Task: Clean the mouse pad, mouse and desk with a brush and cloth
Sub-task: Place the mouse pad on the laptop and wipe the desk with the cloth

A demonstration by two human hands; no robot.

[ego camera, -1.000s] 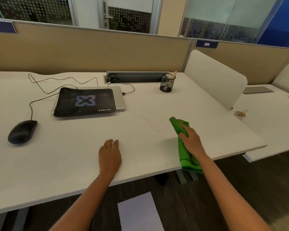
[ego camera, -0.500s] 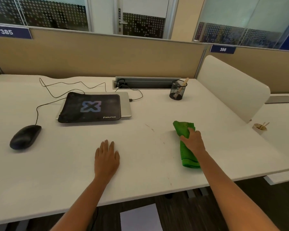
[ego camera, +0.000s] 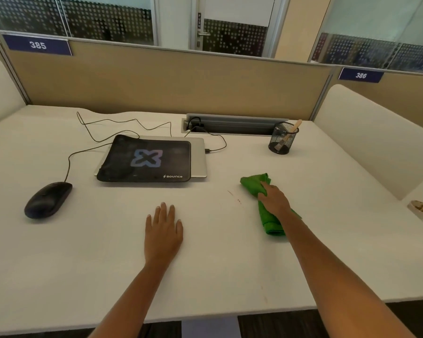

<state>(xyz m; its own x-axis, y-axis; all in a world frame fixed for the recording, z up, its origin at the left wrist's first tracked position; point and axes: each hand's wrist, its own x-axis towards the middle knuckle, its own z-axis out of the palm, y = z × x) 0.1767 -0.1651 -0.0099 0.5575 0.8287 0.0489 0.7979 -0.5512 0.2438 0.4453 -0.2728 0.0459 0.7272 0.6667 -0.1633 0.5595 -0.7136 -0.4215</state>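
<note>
- Presses the cloth onto the desk with the right hand, fingers laid over the fabric and not wrapped round it. Probably done so to wipe with weight from above.
- Rests the left hand flat on the desk, fingers straight and close together, grasping nothing. Seems to serve as support while leaning forward.
- Cloth bunched into a long roll on the right part of the desk, just beside some small reddish marks. Likely brought there to rub these marks off.
- Mouse at the far left, well apart from both hands, with its cable running toward the back.
- Pad lying on top of a closed laptop and not on the desk itself. Perhaps put there to leave the front surface open for wiping.
- Brush standing handle up in a mesh cup at the back right, untouched. Judged not needed for this step.
- Step in hand, as a judgement: wiping of the desk, with the marks not yet removed.
</note>
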